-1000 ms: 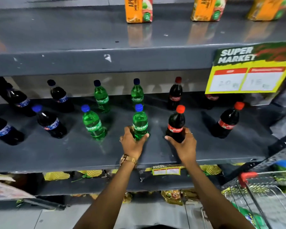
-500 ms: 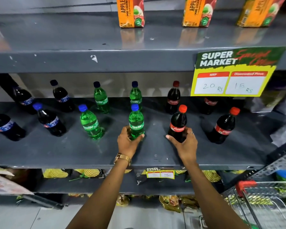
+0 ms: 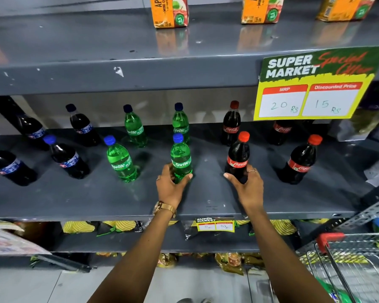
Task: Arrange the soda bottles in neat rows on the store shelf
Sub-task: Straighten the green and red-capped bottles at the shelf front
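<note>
- Head view, hands: both arms reach up and forward onto the middle shelf (image 3: pixel 96 200), palms facing in toward each other.
- Left hand (image 3: pixel 172 185) wraps the base of the green bottle (image 3: pixel 181 159) in the front row; thumb on its right side, fingers round its left. Gold watch (image 3: pixel 164 209) on that wrist, sitting over the shelf's front edge.
- Right hand (image 3: pixel 247 185) grips the base of the cola bottle (image 3: pixel 238 156) with the red cap; thumb out to the bottle's left, ringed finger on its right.
- Both held bottles upright, bases on the shelf, each just above and ahead of its hand.
- Versus earlier: grips unchanged, same two bottles. The cola bottle sits a touch further from the green one than a second ago. Camera has tilted; the price sign (image 3: pixel 315 84) reads clearly.
- Layout: two rows. Front row left to right: dark blue-label bottles (image 3: pixel 68 159), a green one, the held green, the held cola, another cola (image 3: pixel 300 160) well apart to the right.
- Back row behind: blue-label, two green (image 3: pixel 181 123), cola.
- Juice cartons (image 3: pixel 170 10) on the shelf above. Snack bags on the shelf below. Cart (image 3: pixel 359 265) at lower right.
</note>
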